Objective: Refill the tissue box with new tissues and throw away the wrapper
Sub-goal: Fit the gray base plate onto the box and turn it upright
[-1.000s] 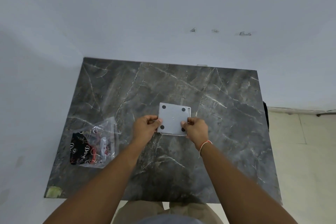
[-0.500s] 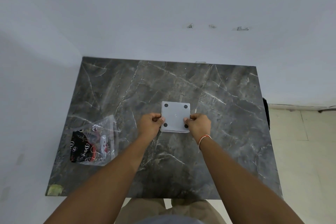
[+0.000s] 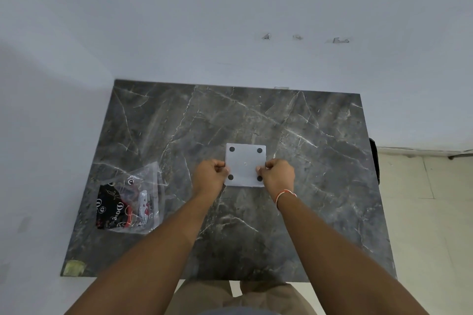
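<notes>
Gripping noted at the near centre of the marble table (image 3: pixel 320 186): left hand (image 3: pixel 208 176) and right hand (image 3: pixel 279 178) both curled shut, fingertips pinching opposite side edges of the tissue box (image 3: pixel 245 165). Box presented bottom-up, four dark feet showing on a pale square base. Against the frame one second back, base now squared to the table edge rather than tilted, and shifted slightly farther from the body; hands closed further into fists at its sides. Judged as seating or prising the base panel, so either opening the box for refill or closing it after; interior not visible, so fill state not confirmed.

To the left, well apart from the hands: clear plastic wrapper (image 3: pixel 130 199) lying flat, printed pack with dark and red markings inside. Position unchanged across all three frames. Disposal therefore not yet done; whether tissues remain inside cannot be told.

Farther out: rest of table bare, pale wall (image 3: pixel 179 33) behind with patched marks, unchanged apart from a small camera shift.
</notes>
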